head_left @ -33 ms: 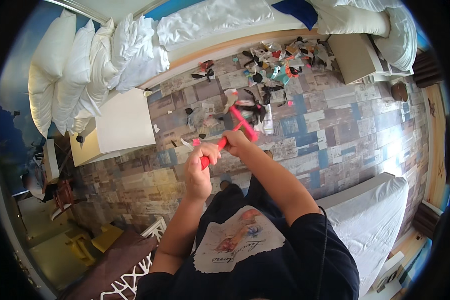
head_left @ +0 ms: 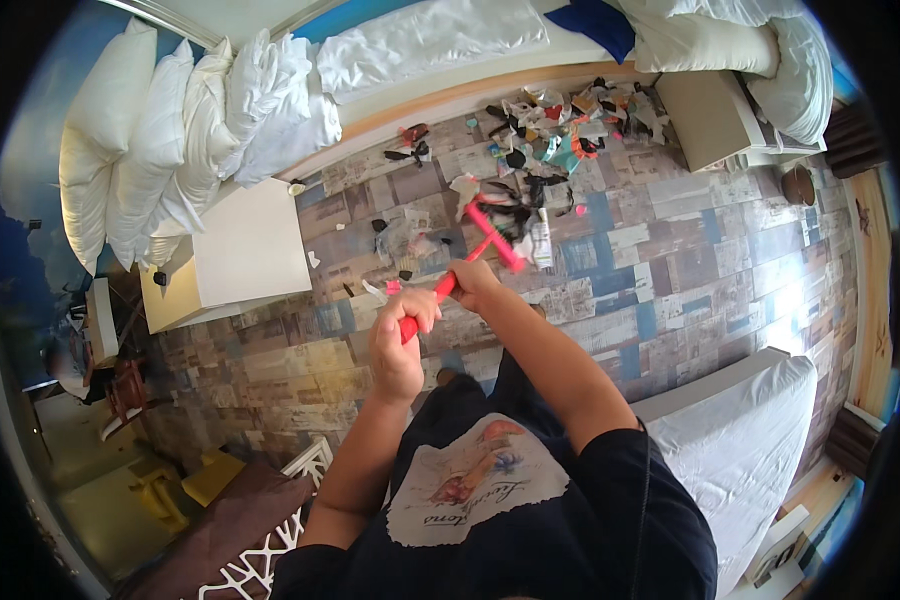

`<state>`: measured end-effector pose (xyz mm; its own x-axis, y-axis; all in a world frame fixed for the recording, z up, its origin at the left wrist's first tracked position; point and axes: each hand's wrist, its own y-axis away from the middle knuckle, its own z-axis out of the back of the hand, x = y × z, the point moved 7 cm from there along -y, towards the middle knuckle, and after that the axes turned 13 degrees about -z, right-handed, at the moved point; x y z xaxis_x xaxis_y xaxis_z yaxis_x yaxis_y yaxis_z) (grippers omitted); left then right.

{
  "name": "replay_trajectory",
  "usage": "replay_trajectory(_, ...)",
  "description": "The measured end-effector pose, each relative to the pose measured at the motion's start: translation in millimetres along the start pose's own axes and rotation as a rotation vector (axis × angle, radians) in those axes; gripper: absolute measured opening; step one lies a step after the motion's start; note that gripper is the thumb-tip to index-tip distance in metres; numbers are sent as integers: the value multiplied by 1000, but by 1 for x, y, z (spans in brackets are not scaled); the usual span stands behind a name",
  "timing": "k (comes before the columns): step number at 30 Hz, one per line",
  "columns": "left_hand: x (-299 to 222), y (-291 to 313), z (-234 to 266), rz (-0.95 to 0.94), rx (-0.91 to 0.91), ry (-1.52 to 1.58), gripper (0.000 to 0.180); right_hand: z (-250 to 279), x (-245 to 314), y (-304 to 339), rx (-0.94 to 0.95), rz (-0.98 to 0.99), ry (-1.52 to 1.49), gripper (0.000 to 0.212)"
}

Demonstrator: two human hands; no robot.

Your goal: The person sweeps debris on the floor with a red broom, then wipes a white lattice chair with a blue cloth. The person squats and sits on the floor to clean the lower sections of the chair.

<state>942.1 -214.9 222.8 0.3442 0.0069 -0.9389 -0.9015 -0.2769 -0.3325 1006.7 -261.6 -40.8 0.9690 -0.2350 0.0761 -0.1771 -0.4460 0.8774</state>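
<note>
My left hand (head_left: 406, 328) is closed around the top end of the red handle of a broom (head_left: 448, 287). Farther along the same handle, my right hand (head_left: 476, 284) grips it too. The broom's narrow pink head (head_left: 496, 238) is down at the floor; its bristles cannot be made out. Against the far side of the head lies a small heap of black scraps (head_left: 507, 216), with a white printed wrapper (head_left: 540, 240) beside it. Crumpled clear plastic (head_left: 405, 232) lies to the left of the head.
A larger litter pile (head_left: 560, 125) spreads along the far bed's base. At left stands a white cabinet (head_left: 250, 245), with white pillows (head_left: 110, 130) behind it. A mattress in a white cover (head_left: 735, 440) is at the near right. A brown bin (head_left: 798, 184) stands at far right.
The broom head has shifted slightly to the right and away from me, nudging the scraps at it. Both hands keep their hold on the handle, almost unmoved.
</note>
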Motion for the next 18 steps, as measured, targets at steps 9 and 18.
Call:
replay_trajectory(9, -64, 123, 62, -193, 227, -65, 54, -5, -118, 29, 48, 168, 104, 10)
replay_trajectory(18, -146, 254, 183, -104, 387, 31, 58, -31, -358, 48, 34, 162, 12, 13)
